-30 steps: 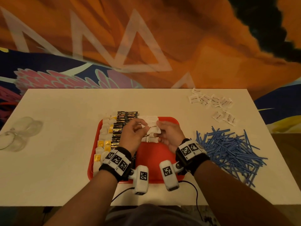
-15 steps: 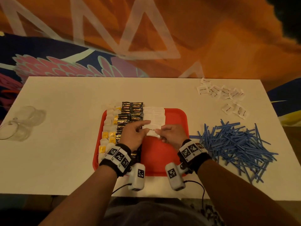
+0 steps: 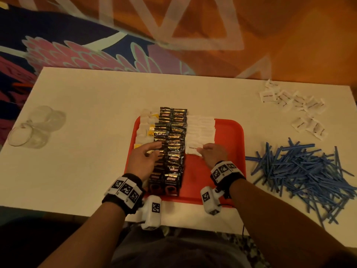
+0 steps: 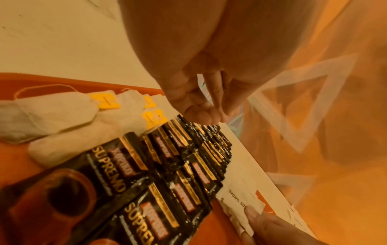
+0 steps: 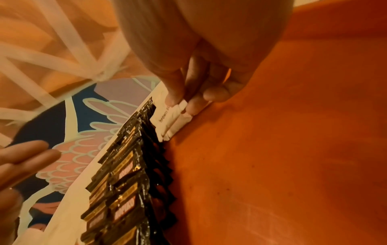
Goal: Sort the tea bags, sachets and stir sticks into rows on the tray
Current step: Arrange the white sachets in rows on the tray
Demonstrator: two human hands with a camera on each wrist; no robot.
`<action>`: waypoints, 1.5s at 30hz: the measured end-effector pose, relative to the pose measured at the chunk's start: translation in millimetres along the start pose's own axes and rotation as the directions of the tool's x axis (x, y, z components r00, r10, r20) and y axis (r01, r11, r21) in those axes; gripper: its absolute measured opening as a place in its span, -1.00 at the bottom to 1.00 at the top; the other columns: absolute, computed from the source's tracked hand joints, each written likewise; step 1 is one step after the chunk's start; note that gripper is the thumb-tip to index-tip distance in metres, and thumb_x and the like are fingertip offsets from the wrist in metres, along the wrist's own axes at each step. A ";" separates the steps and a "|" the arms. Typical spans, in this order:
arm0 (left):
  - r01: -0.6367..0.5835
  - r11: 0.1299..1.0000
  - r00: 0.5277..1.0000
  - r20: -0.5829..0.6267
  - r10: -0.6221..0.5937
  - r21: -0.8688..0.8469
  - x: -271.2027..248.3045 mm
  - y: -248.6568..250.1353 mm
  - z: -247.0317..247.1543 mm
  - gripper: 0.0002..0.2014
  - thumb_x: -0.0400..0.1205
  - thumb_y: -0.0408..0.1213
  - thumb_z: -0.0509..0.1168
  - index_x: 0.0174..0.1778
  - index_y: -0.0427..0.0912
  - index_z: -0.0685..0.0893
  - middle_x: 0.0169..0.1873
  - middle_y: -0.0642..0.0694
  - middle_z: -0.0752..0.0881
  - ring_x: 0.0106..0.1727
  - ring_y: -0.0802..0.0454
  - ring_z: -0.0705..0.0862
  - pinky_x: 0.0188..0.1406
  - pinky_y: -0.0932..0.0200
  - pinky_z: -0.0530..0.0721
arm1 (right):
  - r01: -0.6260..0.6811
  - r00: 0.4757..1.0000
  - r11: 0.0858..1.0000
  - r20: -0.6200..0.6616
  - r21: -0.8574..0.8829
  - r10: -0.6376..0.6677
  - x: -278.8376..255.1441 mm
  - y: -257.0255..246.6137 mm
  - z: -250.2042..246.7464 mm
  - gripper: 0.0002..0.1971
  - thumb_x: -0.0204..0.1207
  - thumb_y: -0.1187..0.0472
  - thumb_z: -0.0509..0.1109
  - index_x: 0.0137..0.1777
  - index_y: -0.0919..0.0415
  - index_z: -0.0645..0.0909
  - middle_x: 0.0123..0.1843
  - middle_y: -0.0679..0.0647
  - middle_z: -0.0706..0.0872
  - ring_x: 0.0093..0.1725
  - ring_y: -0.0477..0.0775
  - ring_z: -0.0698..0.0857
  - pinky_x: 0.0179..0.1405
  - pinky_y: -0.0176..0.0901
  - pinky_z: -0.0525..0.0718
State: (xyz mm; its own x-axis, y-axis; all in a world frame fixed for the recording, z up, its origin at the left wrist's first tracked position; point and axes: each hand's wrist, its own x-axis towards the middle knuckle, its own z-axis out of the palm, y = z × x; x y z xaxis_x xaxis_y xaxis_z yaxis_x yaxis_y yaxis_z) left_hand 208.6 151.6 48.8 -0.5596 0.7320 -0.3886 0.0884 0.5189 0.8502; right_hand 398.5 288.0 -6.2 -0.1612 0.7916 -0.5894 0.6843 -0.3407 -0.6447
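Note:
On the red tray (image 3: 229,136) lie a column of tea bags (image 3: 144,128) with yellow tags, two columns of black coffee sachets (image 3: 173,149), and a column of white sugar sachets (image 3: 201,130). My right hand (image 3: 211,152) pinches a white brown-sugar sachet (image 5: 167,116) at the near end of the white column, low over the tray. My left hand (image 3: 144,157) hovers over the black sachets with fingers straight, holding nothing. Blue stir sticks (image 3: 301,171) lie in a heap on the table to the right of the tray.
More white sachets (image 3: 293,105) are scattered at the table's far right corner. Clear plastic cups (image 3: 32,126) lie on their sides at the left. The white table (image 3: 87,151) ends near my body; a patterned carpet lies beyond it.
My left hand has let go of the white sachet and moved left over the black sachets. My right hand has stayed on the sachet at the end of the white column.

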 end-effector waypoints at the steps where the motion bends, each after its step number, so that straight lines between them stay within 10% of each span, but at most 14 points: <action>1: 0.012 1.000 1.000 -0.008 -0.012 0.000 0.3 -2.6 -3.7 -0.67 0.69 -0.43 0.32 0.12 0.14 0.80 0.19 0.17 0.76 0.21 0.06 0.74 0.26 -0.05 0.73 | -0.001 1.000 1.000 -0.019 -0.014 0.001 3.4 -1.5 4.0 -0.65 0.55 0.04 0.48 0.25 0.20 0.70 0.26 0.10 0.74 0.28 0.06 0.66 0.13 -0.28 0.47; 5: 0.046 0.998 0.998 -0.044 -0.047 -0.033 2.0 -8.2 -14.9 -0.68 0.68 -0.42 0.35 0.07 0.15 0.82 0.11 0.13 0.80 0.09 -0.05 0.79 0.13 -0.14 0.79 | -0.040 0.996 0.991 -0.084 -0.129 0.029 15.3 -3.0 17.6 -0.80 0.53 -0.03 0.49 -0.03 0.09 0.67 0.09 0.00 0.72 0.17 0.07 0.69 -0.12 -0.28 0.51; 10: 0.071 0.995 0.994 -0.075 -0.076 -0.068 0.2 -12.5 -22.6 -0.71 0.67 -0.46 0.33 0.10 0.04 0.80 -0.02 0.12 0.79 -0.09 0.18 0.76 -0.23 0.36 0.74 | -0.035 0.988 0.985 -0.153 -0.172 0.009 15.8 2.1 22.9 -0.73 0.50 -0.09 0.50 -0.16 0.07 0.56 -0.18 -0.07 0.67 -0.31 -0.19 0.54 -0.51 -0.29 0.34; 20: 0.034 0.999 0.996 -0.086 -0.035 -0.013 0.3 -17.4 -22.1 -0.73 0.67 -0.41 0.35 0.06 0.09 0.79 -0.11 0.13 0.81 -0.30 0.35 0.72 -0.25 0.32 0.69 | 0.437 0.889 0.812 0.046 -0.388 -0.456 15.1 -8.9 35.4 -0.82 0.57 0.36 0.39 0.11 0.20 0.71 0.07 0.09 0.60 0.15 0.08 0.56 0.09 -0.25 0.46; 29: 0.023 0.998 0.997 -0.077 -0.019 0.051 3.8 -22.6 -30.9 -0.73 0.66 -0.40 0.37 0.04 0.12 0.81 0.00 0.12 0.81 -0.14 0.09 0.74 0.04 -0.05 0.78 | 0.425 0.900 0.763 0.135 -0.487 -0.414 22.2 -12.5 37.3 -0.62 0.62 0.40 0.32 0.38 0.11 0.65 0.24 0.06 0.53 0.31 0.04 0.39 0.12 -0.45 0.21; 34: -0.010 0.999 1.000 -0.028 0.011 0.037 7.6 -11.0 -24.1 -0.70 0.68 -0.42 0.35 0.03 0.14 0.80 0.07 0.03 0.80 -0.11 0.17 0.73 -0.05 0.13 0.75 | 0.394 0.911 0.821 0.053 -0.413 -0.410 3.6 -9.4 23.2 -0.72 0.61 0.30 0.36 0.28 0.12 0.70 0.28 0.06 0.64 0.36 0.08 0.50 0.36 -0.18 0.36; 41: -0.155 0.977 0.980 0.145 0.134 0.148 22.3 24.3 31.5 -0.79 0.70 -0.35 0.33 0.14 -0.01 0.80 0.07 0.12 0.77 0.12 0.13 0.71 0.18 0.20 0.70 | 0.250 0.945 0.915 -0.128 -0.317 -0.302 -32.1 19.6 -22.0 -0.77 0.65 0.20 0.31 0.22 0.11 0.71 0.21 0.02 0.75 0.18 0.00 0.68 0.11 -0.35 0.45; 45: -0.290 0.908 0.940 0.268 0.212 0.301 26.3 59.4 94.1 -0.82 0.71 -0.28 0.30 0.16 -0.06 0.77 0.00 0.06 0.74 -0.14 0.16 0.71 -0.26 0.55 0.53 | 0.126 0.968 0.954 -0.175 -0.273 -0.178 -44.9 54.2 -60.5 -0.81 0.65 0.11 0.31 0.17 0.06 0.69 0.13 0.03 0.75 0.10 0.07 0.70 0.04 -0.21 0.56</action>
State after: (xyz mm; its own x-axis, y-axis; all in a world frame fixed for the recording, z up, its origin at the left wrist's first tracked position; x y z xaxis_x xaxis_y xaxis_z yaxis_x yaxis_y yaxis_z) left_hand 276.7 243.2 55.6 -0.2862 0.9162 -0.2806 0.4906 0.3917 0.7784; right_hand 485.8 264.6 14.8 -0.1532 0.9159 -0.3710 0.8266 -0.0870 -0.5560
